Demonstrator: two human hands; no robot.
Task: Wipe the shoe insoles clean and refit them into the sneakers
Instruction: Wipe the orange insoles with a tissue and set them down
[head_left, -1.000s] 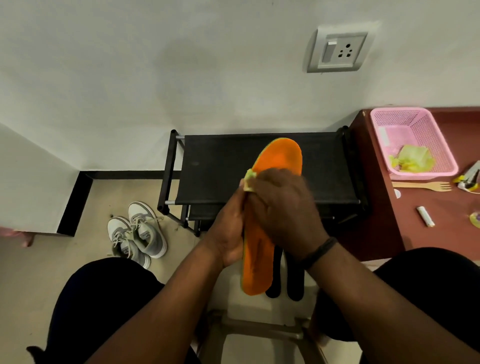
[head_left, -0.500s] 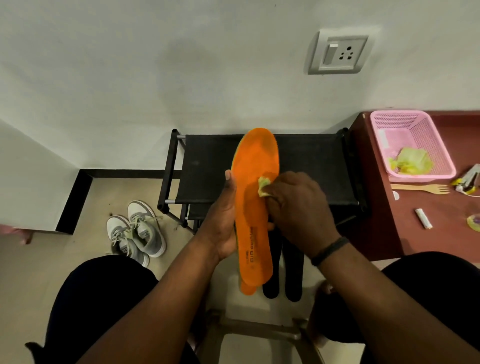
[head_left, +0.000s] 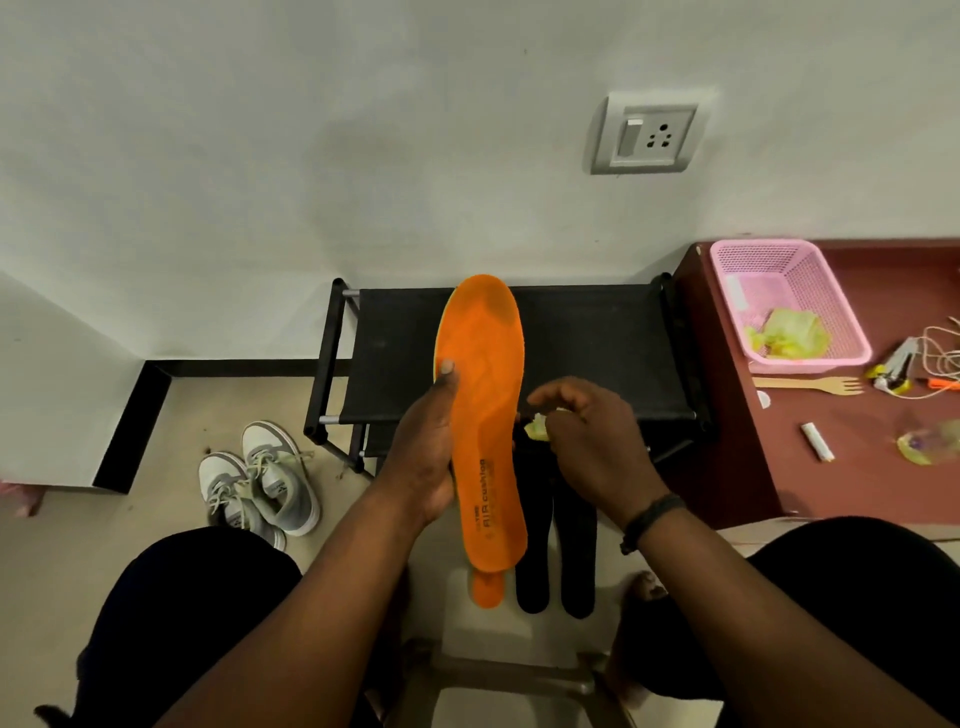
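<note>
Right hand (head_left: 592, 441) lifted off orange insole (head_left: 483, 415), pinching wipe (head_left: 537, 429) beside it; left hand (head_left: 423, 457) grips insole.

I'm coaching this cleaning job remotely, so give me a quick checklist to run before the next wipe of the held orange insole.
1. Left hand grips the orange insole firmly: ok.
2. Right hand holds the wipe: ok.
3. Wipe touching the insole: not ok, it sits just off the right edge.
4. Printed face turned to the camera: ok.
5. Insole already clean: cannot tell.
6. Sneakers on the floor for refitting: ok.
</note>
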